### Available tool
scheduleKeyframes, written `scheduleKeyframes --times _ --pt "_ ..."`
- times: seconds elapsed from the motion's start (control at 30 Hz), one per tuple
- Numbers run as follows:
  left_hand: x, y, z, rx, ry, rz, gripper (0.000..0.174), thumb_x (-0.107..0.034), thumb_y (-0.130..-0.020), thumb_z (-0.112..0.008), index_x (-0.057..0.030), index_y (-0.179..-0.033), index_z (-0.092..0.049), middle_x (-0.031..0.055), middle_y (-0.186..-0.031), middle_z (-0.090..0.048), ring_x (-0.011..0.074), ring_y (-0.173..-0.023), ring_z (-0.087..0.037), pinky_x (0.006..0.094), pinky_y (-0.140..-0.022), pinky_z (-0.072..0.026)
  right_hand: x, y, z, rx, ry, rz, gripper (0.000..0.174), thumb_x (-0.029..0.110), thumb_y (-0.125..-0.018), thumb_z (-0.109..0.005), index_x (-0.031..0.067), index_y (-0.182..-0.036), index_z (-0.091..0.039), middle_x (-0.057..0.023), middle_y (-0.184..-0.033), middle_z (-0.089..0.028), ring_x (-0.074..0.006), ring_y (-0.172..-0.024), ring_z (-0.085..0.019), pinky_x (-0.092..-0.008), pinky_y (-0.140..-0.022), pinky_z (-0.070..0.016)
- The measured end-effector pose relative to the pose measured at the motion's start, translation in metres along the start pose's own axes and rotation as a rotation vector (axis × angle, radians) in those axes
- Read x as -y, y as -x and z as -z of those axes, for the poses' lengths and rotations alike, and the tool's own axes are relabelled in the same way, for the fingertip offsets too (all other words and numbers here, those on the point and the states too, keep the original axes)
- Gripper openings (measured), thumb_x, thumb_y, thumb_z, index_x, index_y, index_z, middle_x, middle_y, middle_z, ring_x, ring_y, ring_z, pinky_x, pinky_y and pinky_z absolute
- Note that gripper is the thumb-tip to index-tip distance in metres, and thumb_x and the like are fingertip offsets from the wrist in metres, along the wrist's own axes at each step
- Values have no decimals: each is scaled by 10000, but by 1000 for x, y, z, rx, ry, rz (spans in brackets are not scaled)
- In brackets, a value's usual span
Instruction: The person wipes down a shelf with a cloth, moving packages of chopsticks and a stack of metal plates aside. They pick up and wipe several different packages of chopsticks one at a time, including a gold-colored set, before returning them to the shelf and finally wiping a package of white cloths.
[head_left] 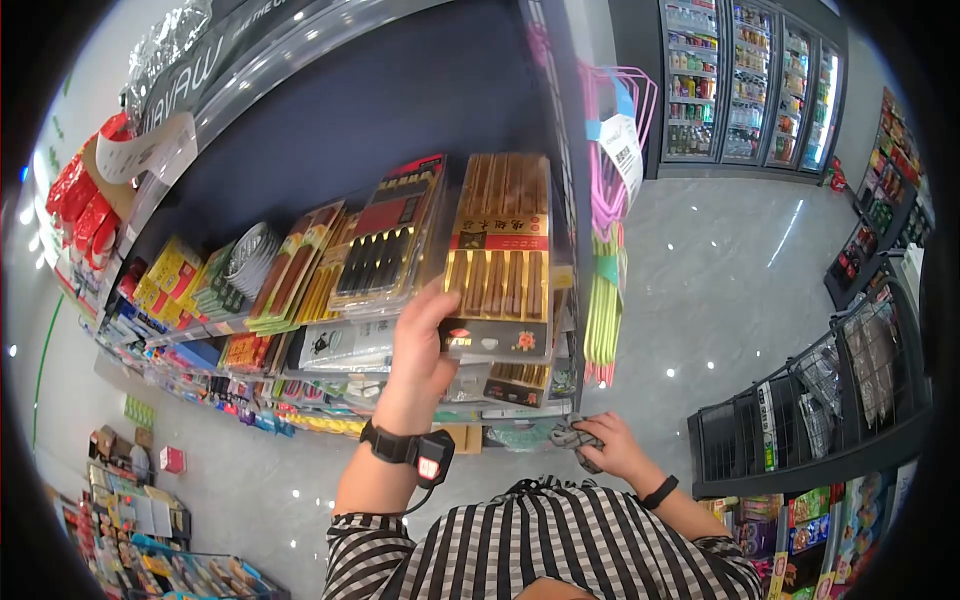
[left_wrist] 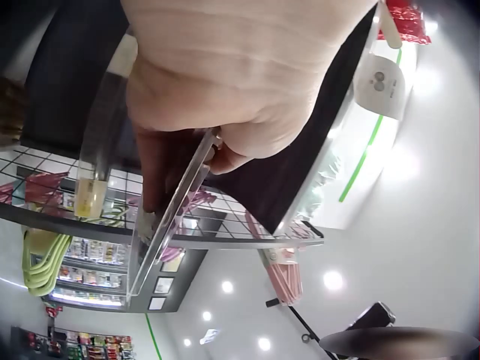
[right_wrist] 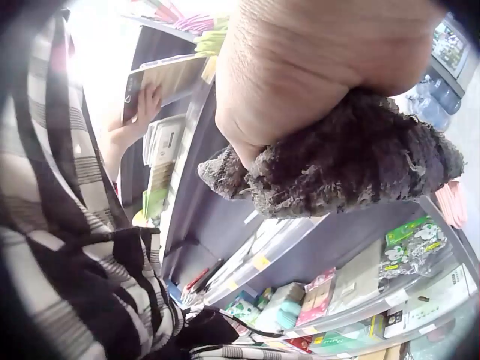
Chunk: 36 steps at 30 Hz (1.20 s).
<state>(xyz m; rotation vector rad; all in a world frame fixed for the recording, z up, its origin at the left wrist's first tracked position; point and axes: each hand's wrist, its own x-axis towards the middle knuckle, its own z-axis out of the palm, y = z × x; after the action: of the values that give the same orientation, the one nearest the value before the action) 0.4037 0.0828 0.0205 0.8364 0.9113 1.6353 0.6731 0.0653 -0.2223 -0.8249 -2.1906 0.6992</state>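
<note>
My left hand [head_left: 422,335] grips the lower left edge of a flat pack of wooden chopsticks [head_left: 497,255], thumb and fingers on either side of it. In the left wrist view the clear pack edge [left_wrist: 174,214] passes between thumb and fingers of the left hand [left_wrist: 217,82]. The pack stands at the right end of a shelf, beside a pack of black chopsticks [head_left: 372,262]. Lower down on the right, my right hand [head_left: 622,450] holds a crumpled dark grey cloth [head_left: 578,438]. Seen from the right wrist, that cloth [right_wrist: 352,161] is bunched under the curled right hand [right_wrist: 315,67].
More chopstick packs [head_left: 297,265] and stacked bowls [head_left: 252,252] line the shelf to the left. Pink hangers [head_left: 610,150] and green hangers [head_left: 604,315] hang off its right end. A black wire rack [head_left: 800,400] stands to the right, with drink fridges [head_left: 740,85] at the back.
</note>
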Motion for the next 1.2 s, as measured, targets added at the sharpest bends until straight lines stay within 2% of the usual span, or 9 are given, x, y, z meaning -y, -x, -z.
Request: scheduleKeyframes --times 0.27,0.4,0.53,0.63,0.7,0.8,0.93,1.03,1.2 --pt "27 -41 -9 -31 -1 26 216 -126 -901 -545 11 -1063 -589 76 -988 -634 168 -909 -595 308 -800 -466 -14 18 8 23 1 -63 369 166 -696 -723 76 -1049 -660 -97 -1008 -631 -308 -890 -550 -396 -805 -468" --pt "27 -32 -6 -77 27 82 258 -180 -929 -555 15 -1095 -582 85 -1041 -619 172 -926 -592 313 -811 -469 -19 13 9 40 -9 -53 372 167 -697 -724 91 -1055 -661 -91 -1009 -630 -304 -903 -555 -393 -816 -472" --pt "37 -2 1 -137 71 14 339 -238 -983 -462 30 -1171 -548 117 -1198 -603 225 -1077 -587 388 -934 -457 -28 12 2 75 5 -56 371 179 -701 -719 97 -1058 -663 -90 -1011 -632 -303 -921 -562 -388 -839 -474" --pt "40 26 6 -92 188 -27 358 -254 -993 -435 48 -1155 -536 189 -1143 -618 268 -1005 -627 388 -855 -507 -24 8 3 132 10 -46 369 188 -701 -718 100 -1056 -667 -89 -1017 -635 -303 -923 -566 -386 -847 -473" --pt "33 39 15 229 3 195 359 -228 -989 -457 61 -1200 -483 237 -1052 -632 289 -852 -658 370 -745 -537 -30 7 -3 132 19 -19 366 192 -702 -718 103 -1053 -670 -89 -1020 -636 -302 -923 -568 -385 -849 -473" --pt "33 39 1 96 -72 144 324 -225 -991 -448 76 -1105 -484 263 -967 -641 302 -742 -659 339 -639 -537 -29 7 -7 173 24 9 360 199 -705 -715 106 -1051 -674 -90 -1028 -637 -299 -930 -570 -381 -857 -470" --pt "38 13 8 55 -25 149 281 -225 -993 -447 54 -975 -485 240 -918 -644 275 -727 -652 320 -603 -518 -22 -1 -7 206 6 38 377 185 -713 -714 99 -1076 -660 -102 -1021 -634 -304 -938 -562 -390 -856 -473" --pt "38 -10 7 77 -8 180 361 -254 -999 -429 29 -815 -559 159 -791 -652 212 -668 -637 290 -555 -493 -22 1 -7 210 12 48 368 181 -713 -719 90 -1065 -663 -106 -1022 -636 -303 -945 -567 -391 -860 -468" --pt "41 -14 3 202 -8 196 349 -253 -1000 -424 33 -846 -551 172 -809 -648 227 -690 -644 294 -580 -502 -29 15 -14 198 13 18 361 194 -711 -713 83 -1051 -665 -109 -1010 -640 -297 -936 -568 -381 -863 -460"
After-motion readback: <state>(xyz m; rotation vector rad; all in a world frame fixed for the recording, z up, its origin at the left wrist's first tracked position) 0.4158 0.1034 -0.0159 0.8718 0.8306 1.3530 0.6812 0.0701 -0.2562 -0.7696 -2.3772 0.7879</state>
